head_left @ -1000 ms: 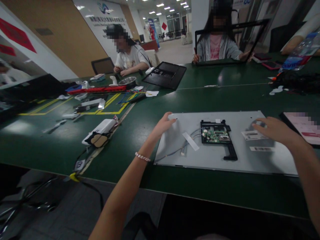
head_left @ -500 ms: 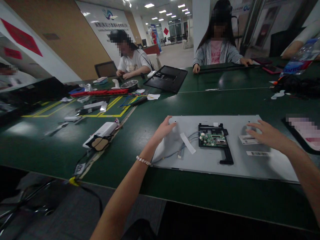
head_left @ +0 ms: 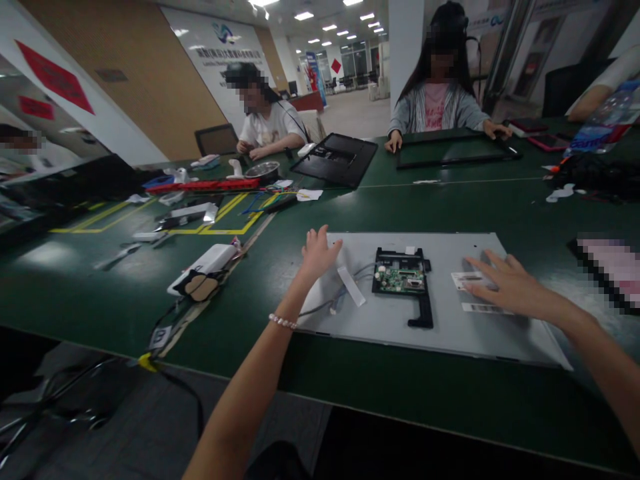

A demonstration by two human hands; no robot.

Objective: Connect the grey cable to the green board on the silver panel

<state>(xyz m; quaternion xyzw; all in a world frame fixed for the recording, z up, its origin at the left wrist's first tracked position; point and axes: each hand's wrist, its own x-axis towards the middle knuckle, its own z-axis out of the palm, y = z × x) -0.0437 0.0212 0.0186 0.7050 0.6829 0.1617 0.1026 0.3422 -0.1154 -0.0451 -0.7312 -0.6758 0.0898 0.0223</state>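
Observation:
A flat grey metal panel (head_left: 350, 320), which looks like the back of a display, lies on the green table before me. Near its middle sits a green circuit board (head_left: 400, 279) in a black plastic bracket (head_left: 426, 310). Grey cables (head_left: 320, 307) run from the board to the left, partly under a white strip (head_left: 352, 287). My left hand (head_left: 319, 255) is at the panel's far left corner, fingers spread, holding nothing. Over the panel's right part my right hand (head_left: 515, 287) is open beside a white label (head_left: 467, 280); whether it touches the panel I cannot tell.
A white power pack (head_left: 215, 257) with black cables lies to the left. Farther back rests a black casing (head_left: 340, 160). Across the table, a co-worker's hands hold a black frame (head_left: 450, 163). On the right are a phone (head_left: 607, 270) and a plastic bottle (head_left: 605, 120).
The panel with its board has shifted left. Both my hands have moved left too and remain open. The co-worker's black frame has tilted down flatter onto the table.

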